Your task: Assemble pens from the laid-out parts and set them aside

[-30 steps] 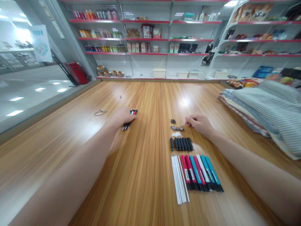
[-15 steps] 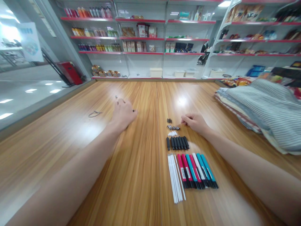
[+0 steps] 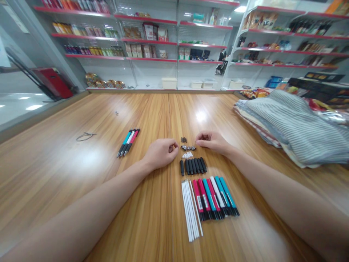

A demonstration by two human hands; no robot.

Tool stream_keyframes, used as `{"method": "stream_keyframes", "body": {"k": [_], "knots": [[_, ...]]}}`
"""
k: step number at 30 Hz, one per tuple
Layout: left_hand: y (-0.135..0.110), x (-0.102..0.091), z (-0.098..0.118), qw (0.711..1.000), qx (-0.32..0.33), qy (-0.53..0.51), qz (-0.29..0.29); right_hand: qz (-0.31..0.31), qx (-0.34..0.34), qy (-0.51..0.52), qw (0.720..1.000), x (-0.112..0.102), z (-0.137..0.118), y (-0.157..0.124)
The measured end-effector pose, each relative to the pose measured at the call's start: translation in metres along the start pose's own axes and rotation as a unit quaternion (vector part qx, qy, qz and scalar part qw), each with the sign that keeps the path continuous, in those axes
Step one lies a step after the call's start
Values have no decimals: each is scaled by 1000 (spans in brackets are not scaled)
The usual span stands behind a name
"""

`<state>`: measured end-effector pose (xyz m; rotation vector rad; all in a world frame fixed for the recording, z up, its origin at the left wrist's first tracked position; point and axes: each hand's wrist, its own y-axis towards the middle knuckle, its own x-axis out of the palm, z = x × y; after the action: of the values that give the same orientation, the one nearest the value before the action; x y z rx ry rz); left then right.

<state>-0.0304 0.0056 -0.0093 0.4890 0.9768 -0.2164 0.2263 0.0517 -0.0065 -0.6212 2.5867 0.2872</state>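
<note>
My left hand point(image 3: 163, 153) rests on the table just left of the small pen parts, fingers curled and nothing visible in them. On the other side of those parts is my right hand point(image 3: 211, 141), its thumb and fingers drawn together, with no object showing. Between the hands lie small dark pieces point(image 3: 183, 139), silver pen tips point(image 3: 188, 148) and small white pieces point(image 3: 187, 155). Nearer me are a row of black grips point(image 3: 195, 166), white pen refills point(image 3: 190, 211) and pink, teal and white pen barrels point(image 3: 215, 196). Three whole pens point(image 3: 128, 142) lie left of my left hand.
A thin grey loop point(image 3: 85, 136) and a tiny metallic piece point(image 3: 116, 113) lie on the left of the wooden table point(image 3: 152, 218). Folded striped cloth point(image 3: 294, 123) is piled at the right. Stocked shelves point(image 3: 147, 40) stand beyond the far edge.
My left hand has come back toward me and right, from over the pens to beside the small parts, uncovering the three pens. My right hand stays near the parts. The camera view has turned right.
</note>
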Motion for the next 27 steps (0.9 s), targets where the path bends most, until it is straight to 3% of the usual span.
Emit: {"method": "stream_keyframes", "body": {"k": [8,12,15,18,23,27], "knots": [[1,-3,1,1000,7,12,-13,-14,-7,-38,999,0,-2,2],[1,-2,-1,1000,19,16,6,-127,66,-15,990,-12,-13,-1],[1,-1,-1,1000,14,0,23,-227,143,-11,963,-25,-22,-5],[1,-1,-1,1000,13,-7,25,-292,174,-17,940,-31,-27,-8],[1,-2,-2,999,22,-11,30,-359,199,-69,909,-30,-32,-9],[1,-3,-2,999,23,-17,33,-366,206,-81,904,-28,-36,-9]]}}
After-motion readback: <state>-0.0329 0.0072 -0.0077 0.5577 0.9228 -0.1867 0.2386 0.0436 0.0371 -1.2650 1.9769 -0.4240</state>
